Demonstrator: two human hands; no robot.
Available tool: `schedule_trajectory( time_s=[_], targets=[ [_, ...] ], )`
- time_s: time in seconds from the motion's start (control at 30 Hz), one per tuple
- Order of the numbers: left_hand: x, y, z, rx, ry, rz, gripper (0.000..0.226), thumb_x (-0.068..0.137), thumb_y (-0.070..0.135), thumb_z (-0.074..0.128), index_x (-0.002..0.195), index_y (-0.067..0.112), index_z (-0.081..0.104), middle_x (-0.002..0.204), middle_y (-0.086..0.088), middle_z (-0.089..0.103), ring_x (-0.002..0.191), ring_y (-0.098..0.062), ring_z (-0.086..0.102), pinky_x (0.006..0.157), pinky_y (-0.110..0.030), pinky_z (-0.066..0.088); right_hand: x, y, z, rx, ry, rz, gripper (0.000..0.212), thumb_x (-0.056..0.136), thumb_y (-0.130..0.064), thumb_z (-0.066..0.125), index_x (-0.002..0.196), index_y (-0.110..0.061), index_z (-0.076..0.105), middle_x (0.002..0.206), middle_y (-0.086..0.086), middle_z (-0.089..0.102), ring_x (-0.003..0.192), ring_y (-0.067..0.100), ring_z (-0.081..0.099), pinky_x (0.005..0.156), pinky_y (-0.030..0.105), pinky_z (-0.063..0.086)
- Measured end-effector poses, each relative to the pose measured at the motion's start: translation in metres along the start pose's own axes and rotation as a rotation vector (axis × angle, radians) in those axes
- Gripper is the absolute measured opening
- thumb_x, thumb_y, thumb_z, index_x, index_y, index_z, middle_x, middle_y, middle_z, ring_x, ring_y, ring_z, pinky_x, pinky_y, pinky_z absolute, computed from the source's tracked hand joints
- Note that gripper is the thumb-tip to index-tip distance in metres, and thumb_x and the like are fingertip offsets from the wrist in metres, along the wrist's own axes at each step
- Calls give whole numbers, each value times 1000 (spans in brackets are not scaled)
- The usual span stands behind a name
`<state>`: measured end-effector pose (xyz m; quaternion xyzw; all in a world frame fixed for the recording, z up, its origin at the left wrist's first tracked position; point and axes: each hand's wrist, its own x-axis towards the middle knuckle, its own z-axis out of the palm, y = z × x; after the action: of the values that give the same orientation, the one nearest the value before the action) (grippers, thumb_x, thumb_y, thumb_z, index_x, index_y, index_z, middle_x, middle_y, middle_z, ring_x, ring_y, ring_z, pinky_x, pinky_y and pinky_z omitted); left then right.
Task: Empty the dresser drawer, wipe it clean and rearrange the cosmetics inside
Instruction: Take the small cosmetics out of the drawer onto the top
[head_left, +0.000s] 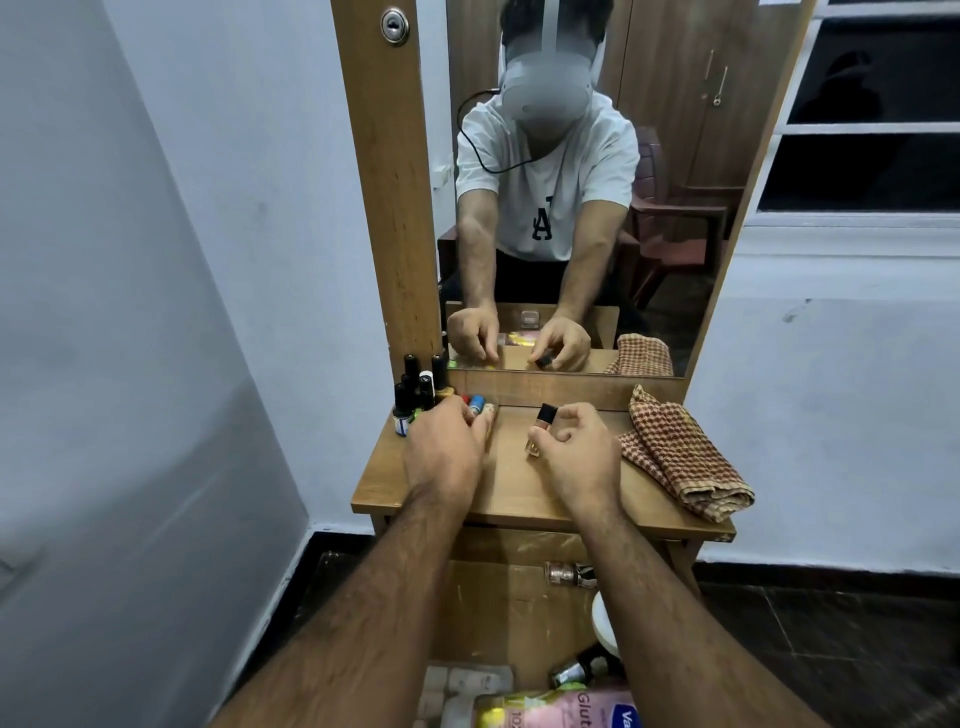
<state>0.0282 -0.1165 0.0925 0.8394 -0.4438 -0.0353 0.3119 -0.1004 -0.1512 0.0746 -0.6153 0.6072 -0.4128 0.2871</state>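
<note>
Your right hand (574, 452) pinches a black-capped nail polish bottle (540, 429) just above the table (498, 493); your left hand (447, 452) curls over small bottles (477, 403) at the back-left. The open drawer (498, 597) below holds more cosmetics, so emptying looks unfinished; the checked cloth (680, 457) lies unused, wiping ahead.

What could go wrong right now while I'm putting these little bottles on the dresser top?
The left hand reaches in beside the upright bottles; a nudge might topple several. The nail polish bottle is only pinched in the right hand and may slip. The open drawer lies below both forearms and could be bumped.
</note>
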Motion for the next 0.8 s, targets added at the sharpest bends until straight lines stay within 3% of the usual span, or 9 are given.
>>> schedule_trajectory(
  time_s=[0.1, 0.23, 0.4, 0.6, 0.8],
  targets=[
    [-7, -15, 0, -12, 2, 106, 26, 95, 41, 61, 115, 24, 64, 109, 1, 69, 97, -12, 63, 76, -27, 55, 4, -2, 2, -22, -13, 31, 35, 85, -35, 76, 113, -24, 57, 88, -6, 67, 80, 7, 59, 56, 20, 37],
    [-9, -29, 7, -26, -26, 174, 30, 93, 35, 64, 121, 23, 62, 120, 2, 65, 106, -11, 59, 90, -32, 55, 14, -3, 8, -94, -29, 29, 19, 82, -39, 76, 91, -27, 65, 93, -7, 70, 88, 12, 63, 70, 28, 47],
    [-7, -33, 10, -94, -17, 141, 33, 92, 32, 67, 123, 24, 62, 121, 3, 64, 109, -11, 58, 93, -32, 54, 29, -20, 16, -140, -126, 64, 17, 81, -33, 79, 74, -21, 70, 72, -2, 73, 70, 16, 70, 73, 42, 61],
    [-8, -33, 10, -109, 10, 160, 35, 92, 31, 67, 125, 23, 61, 119, 4, 64, 107, -10, 58, 91, -30, 54, 39, -46, 33, -200, -181, 134, 18, 84, -26, 78, 72, -14, 71, 63, 2, 72, 52, 13, 66, 59, 32, 62],
    [-9, -35, 7, -99, 26, 186, 35, 95, 31, 63, 128, 22, 59, 122, 2, 63, 110, -11, 57, 92, -27, 51, 39, -42, 45, -198, -162, 118, 17, 82, -30, 79, 71, -19, 71, 72, 1, 72, 75, 19, 71, 72, 42, 62]
  ],
)
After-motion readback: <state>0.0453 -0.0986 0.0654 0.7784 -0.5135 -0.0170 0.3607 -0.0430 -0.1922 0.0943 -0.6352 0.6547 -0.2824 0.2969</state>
